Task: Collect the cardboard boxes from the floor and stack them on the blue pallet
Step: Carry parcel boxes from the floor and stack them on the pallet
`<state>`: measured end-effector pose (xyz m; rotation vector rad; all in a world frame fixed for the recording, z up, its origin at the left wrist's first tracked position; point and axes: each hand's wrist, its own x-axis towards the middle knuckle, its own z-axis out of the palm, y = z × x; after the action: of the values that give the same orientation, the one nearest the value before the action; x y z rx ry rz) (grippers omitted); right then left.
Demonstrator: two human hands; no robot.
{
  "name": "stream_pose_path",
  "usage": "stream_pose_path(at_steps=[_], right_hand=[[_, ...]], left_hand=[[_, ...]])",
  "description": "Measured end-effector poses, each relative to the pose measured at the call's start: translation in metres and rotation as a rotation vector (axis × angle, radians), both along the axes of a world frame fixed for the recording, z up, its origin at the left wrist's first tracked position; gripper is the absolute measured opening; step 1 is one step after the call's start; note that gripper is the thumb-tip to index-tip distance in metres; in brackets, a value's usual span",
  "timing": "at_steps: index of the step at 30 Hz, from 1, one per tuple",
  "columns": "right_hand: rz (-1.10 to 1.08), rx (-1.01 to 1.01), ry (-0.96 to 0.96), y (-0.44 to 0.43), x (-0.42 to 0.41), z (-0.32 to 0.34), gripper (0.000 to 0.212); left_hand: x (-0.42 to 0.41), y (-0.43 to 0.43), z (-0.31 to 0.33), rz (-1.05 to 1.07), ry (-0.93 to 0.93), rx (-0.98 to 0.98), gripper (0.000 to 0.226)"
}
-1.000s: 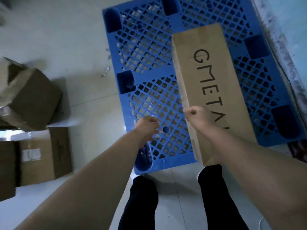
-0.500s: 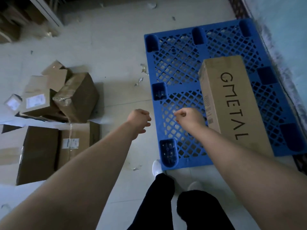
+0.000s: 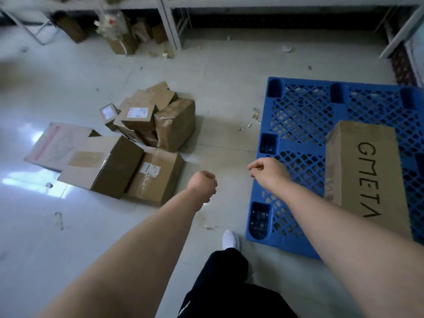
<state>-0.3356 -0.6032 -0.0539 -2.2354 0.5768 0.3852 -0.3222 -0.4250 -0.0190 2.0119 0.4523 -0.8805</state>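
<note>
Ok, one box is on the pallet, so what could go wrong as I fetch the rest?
The small boxes lie in a loose, tilted heap; pulling one out may topple the others. Paper scraps litter the floor between heap and blue pallet: a possible slip while carrying. The pallet's corner juts near your shoe, a trip hazard.

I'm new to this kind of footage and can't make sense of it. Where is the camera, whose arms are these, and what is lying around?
No machine here: the picture comes from a wide-angle camera worn on a person's head, looking forward and down. The bare arms are that person's own. The left hand and right hand both have curled fingers and hold nothing. On the right, a blue pallet lies on the floor with one long lettered box on it. To the left, a pile of cardboard boxes sits on the floor, not yet collected. Shelving stands at the back.
</note>
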Motion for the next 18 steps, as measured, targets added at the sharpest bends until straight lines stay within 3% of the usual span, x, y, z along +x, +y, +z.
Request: stream_pose_path(at_steps=[9,18], right_hand=[[0.147,-0.019,0.012,0.084,0.012,0.024,0.022],[0.105,0.043,0.061,0.222,0.069,0.019,0.022]], left_hand=[[-0.011,0.084,0.011,0.116,-0.060,0.039,0.035],[0.034,0.233,0.003,0.130,-0.045,0.102,0.033]])
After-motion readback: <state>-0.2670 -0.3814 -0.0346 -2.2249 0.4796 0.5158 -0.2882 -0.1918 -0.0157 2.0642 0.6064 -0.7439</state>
